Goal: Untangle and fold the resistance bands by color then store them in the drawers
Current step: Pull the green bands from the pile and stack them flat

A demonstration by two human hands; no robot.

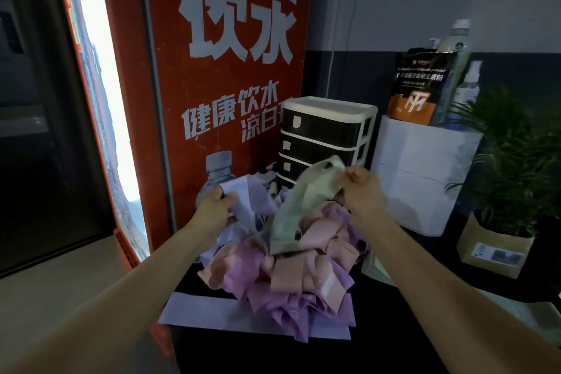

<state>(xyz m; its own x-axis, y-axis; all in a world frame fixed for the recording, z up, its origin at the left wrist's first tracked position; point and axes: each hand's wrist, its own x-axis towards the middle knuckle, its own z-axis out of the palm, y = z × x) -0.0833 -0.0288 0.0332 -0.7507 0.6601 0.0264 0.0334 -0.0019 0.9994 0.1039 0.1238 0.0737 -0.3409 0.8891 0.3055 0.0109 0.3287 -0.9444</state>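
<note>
A tangled heap of pink and purple resistance bands [291,276] lies on a dark tabletop in front of me. My right hand [361,188] pinches the top end of a pale green band [303,197], lifted so it hangs down into the heap. My left hand [217,203] grips a pale lilac band [243,200] at the heap's left side. Behind the heap stands a small drawer unit [326,136] with a cream frame and dark drawers, all closed.
A red vending machine [230,70] rises at the back left. A white box [425,179] carrying a dark pouch [420,88] and bottles sits right of the drawers. A potted plant [510,179] stands at the far right. A lilac strip [212,313] lies along the table's near edge.
</note>
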